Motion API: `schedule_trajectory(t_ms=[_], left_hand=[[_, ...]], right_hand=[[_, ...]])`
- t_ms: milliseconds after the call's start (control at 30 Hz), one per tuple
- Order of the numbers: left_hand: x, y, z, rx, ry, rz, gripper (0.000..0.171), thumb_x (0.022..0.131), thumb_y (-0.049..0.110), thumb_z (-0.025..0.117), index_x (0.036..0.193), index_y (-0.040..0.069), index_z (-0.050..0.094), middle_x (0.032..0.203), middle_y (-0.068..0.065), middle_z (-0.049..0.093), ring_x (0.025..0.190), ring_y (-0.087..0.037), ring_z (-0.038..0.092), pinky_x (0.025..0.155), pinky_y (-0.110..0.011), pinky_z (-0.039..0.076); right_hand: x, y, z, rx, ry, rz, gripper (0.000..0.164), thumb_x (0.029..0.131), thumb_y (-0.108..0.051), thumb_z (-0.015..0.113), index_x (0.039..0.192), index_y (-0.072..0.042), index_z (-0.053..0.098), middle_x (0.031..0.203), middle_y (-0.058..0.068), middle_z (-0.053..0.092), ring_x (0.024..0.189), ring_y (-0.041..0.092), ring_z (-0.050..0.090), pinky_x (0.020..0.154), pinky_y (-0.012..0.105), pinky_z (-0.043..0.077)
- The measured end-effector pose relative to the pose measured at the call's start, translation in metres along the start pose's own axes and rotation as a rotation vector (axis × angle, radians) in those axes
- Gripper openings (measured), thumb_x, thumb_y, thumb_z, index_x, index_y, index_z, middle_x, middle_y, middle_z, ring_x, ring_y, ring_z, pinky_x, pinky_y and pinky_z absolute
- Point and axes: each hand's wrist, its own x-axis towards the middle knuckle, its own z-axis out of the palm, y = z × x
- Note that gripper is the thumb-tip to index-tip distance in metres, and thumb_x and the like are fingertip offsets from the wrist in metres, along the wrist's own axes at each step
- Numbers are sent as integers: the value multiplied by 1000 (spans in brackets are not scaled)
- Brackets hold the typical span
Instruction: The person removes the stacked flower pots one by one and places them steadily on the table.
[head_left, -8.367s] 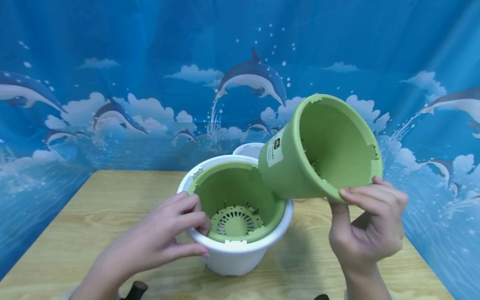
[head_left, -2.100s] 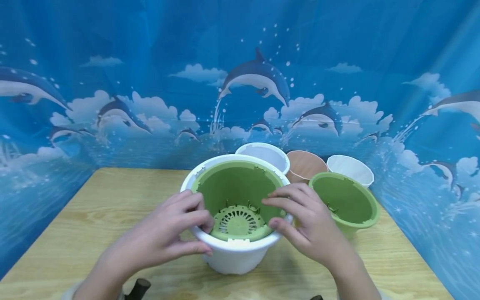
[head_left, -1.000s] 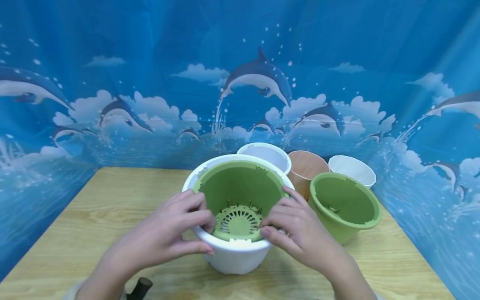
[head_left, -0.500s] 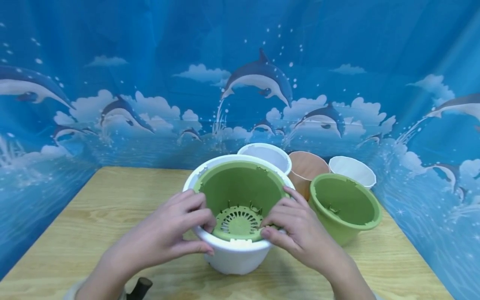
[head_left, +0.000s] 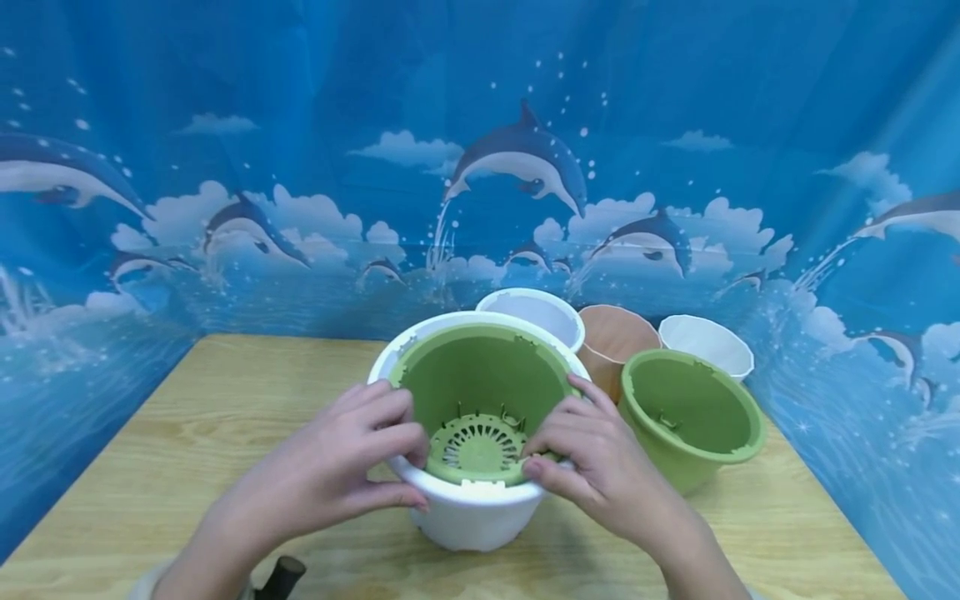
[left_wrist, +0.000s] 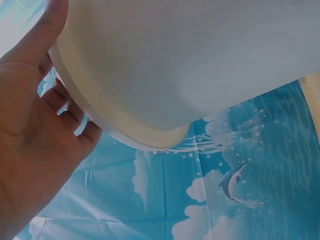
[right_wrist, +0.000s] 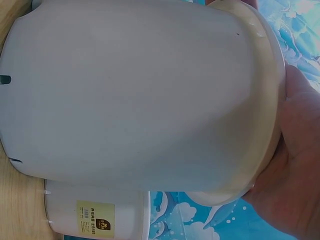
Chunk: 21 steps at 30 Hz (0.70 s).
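Note:
A white flowerpot point(head_left: 474, 521) stands upright on the table with a green flowerpot point(head_left: 480, 367) nested in it. Slots ring the green pot's bottom, with small upright prongs around them. My left hand point(head_left: 341, 454) grips the near left rim, fingers hooked over into the pot and thumb against the white outside. At the right rim, my right hand point(head_left: 596, 458) curls its fingers over the green edge, thumb on the near side. The white pot's wall point(left_wrist: 175, 60) fills much of the left wrist view. In the right wrist view the right hand point(right_wrist: 295, 150) lies along the rim.
A second green flowerpot point(head_left: 667, 458) stands tilted at the right. Behind are a white pot point(head_left: 532, 308), a brown pot point(head_left: 615, 329) and a smaller white pot point(head_left: 708, 343). The wooden table point(head_left: 247, 392) meets a blue dolphin-print curtain point(head_left: 337, 208).
Earlier my right hand held the second green flowerpot in the air; now that pot stands at the right. The right hand has since taken the nested pot's rim. The last second shows almost no movement.

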Motion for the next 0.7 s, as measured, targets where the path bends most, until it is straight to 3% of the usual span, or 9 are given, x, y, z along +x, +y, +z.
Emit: schedule_trajectory(t_ms=[300, 700], left_hand=[[4, 0, -1, 49, 113, 127, 37, 67, 43, 87, 84, 26, 59, 90, 17, 50, 86, -1, 46, 75, -21, 44], [5, 2, 0, 48, 85, 108, 37, 67, 42, 88, 82, 25, 58, 87, 17, 48, 83, -1, 44, 73, -19, 44]], right_hand=[[0, 1, 0, 21, 11, 0, 13, 96, -36, 62, 92, -29, 72, 91, -21, 67, 92, 1, 59, 119, 53, 18], [0, -2, 0, 55, 21, 24, 6, 95, -35, 66, 92, -31, 70, 91, -22, 66, 93, 1, 59, 119, 51, 16]])
